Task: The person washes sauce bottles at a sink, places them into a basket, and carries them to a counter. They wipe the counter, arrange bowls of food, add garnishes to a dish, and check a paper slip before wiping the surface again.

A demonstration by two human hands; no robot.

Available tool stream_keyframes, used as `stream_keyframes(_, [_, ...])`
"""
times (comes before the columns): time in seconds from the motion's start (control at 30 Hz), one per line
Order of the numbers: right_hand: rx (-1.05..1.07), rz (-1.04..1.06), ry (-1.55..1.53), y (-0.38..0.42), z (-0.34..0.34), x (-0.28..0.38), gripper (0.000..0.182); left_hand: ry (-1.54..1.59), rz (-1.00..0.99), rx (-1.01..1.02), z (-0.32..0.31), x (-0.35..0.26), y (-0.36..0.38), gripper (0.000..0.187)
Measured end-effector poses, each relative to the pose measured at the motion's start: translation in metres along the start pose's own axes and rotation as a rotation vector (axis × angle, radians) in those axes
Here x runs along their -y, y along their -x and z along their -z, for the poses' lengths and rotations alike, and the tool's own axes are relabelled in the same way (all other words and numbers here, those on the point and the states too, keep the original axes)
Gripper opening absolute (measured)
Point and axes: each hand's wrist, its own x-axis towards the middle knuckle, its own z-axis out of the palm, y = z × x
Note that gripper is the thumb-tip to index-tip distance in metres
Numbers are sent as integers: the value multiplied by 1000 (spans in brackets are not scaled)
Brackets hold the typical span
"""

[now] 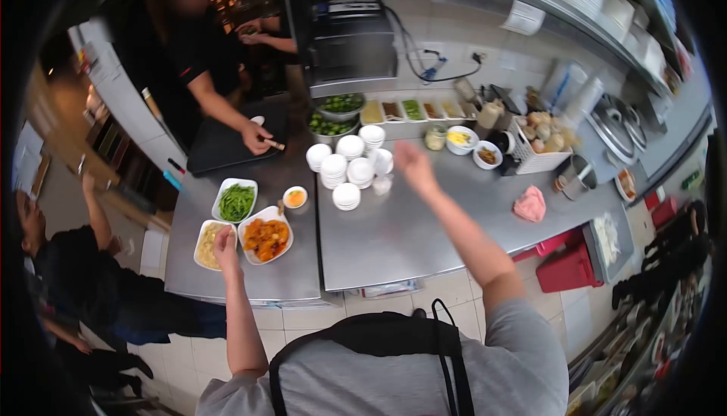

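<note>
My left hand (226,248) is over the right side of a white bowl of pale yellow food (206,245), its fingers closed together; what they hold, if anything, is too small to make out. Beside it stand a bowl of orange food (266,239), a bowl of green vegetables (235,201) and a small bowl with something orange (294,197). My right hand (413,165), smeared by motion, is above the steel counter, just right of the stacked white small bowls (347,195) and a small clear container (382,184).
Across the counter a co-worker's hand (257,137) is at a black tray (227,147). Along the wall are sauce containers (411,110), a jar (435,137), a white basket (541,160) and a steel pot (579,181). A pink cloth (529,204) lies at the right. Another person (83,280) stands left.
</note>
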Motion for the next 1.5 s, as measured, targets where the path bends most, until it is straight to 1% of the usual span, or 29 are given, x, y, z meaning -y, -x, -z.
stream_keyframes(0.07, [-324,223,-57,-53,76,34,27,-16,-85,147,-47,-25,22,21])
stream_keyframes(0.1, [-478,374,47,-66,117,76,21,-145,-152,232,-71,-28,26,20])
stream_keyframes(0.13, [-544,286,-107,-77,152,109,16,-86,-101,343,-98,-37,41,20])
stream_keyframes(0.17, [-696,457,-138,-99,184,119,16,-76,-100,430,-126,-36,51,21])
stream_keyframes(0.2, [-764,526,-147,-115,211,133,18,-152,2,474,-153,-58,75,20])
stream_keyframes(0.23, [-829,596,-156,-128,233,145,19,-183,-91,594,-177,-48,82,20])
stream_keyframes(0.27, [-803,576,-143,-142,251,152,20,-204,-132,590,-201,-46,99,21])
stream_keyframes(0.3, [-772,556,-131,-153,265,155,22,-242,-1,630,-221,-67,125,21])
stream_keyframes(0.33, [-752,547,-137,-160,275,153,22,-196,-25,681,-240,-57,137,20])
stream_keyframes(0.4, [-445,449,-291,-164,283,141,19,-203,-7,675,-271,-47,166,21])
stream_keyframes(0.43, [-415,417,-297,-155,283,128,19,-211,3,698,-283,-44,179,22])
stream_keyframes(0.5, [-260,289,-417,-107,270,106,15,-215,0,698,-302,-26,199,24])
stream_keyframes(0.57, [-28,74,-235,-48,246,47,14,-280,-65,656,-313,-11,215,29])
stream_keyframes(0.6, [80,-15,-240,-19,228,-5,16,-355,-106,643,-315,-12,226,33])
stream_keyframes(0.63, [130,-136,-98,17,210,-55,17,-465,-184,624,-317,-15,235,40])
stream_keyframes(0.67, [237,-155,44,51,196,-106,20,-578,-262,612,-320,-15,244,46])
stream_keyframes(0.73, [308,-237,121,108,180,-114,18,-700,-329,670,-328,1,256,56])
stream_keyframes(0.8, [270,-38,283,140,167,-115,14,-807,-352,742,-342,7,268,58])
stream_keyframes(0.83, [290,-50,334,148,166,-113,14,-809,-326,740,-347,10,275,58])
stream_keyframes(0.9, [315,-17,371,156,166,-114,15,-920,-443,760,-360,15,284,60])
stream_keyframes(0.97, [338,20,414,164,167,-116,16,-969,-431,771,-369,26,289,63])
stream_keyframes(1.07, [273,105,459,173,164,-114,16,-1049,-425,771,-373,36,292,68])
stream_keyframes(1.13, [115,127,636,178,161,-107,16,-1070,-428,764,-373,37,293,70])
stream_keyframes(1.17, [118,126,640,181,159,-108,16,-1082,-431,776,-372,36,292,71])
stream_keyframes(1.23, [128,253,801,188,156,-110,19,-1093,-429,792,-372,34,293,73])
stream_keyframes(1.27, [130,250,804,191,154,-107,19,-1100,-432,796,-371,34,293,74])
stream_keyframes(1.33, [203,372,789,195,153,-102,24,-1105,-434,806,-371,33,292,76])
stream_keyframes(1.47, [253,416,921,194,159,-100,24,-1105,-394,816,-372,30,293,78])
stream_keyframes(1.5, [213,367,967,189,167,-104,24,-1107,-382,821,-372,29,293,79])
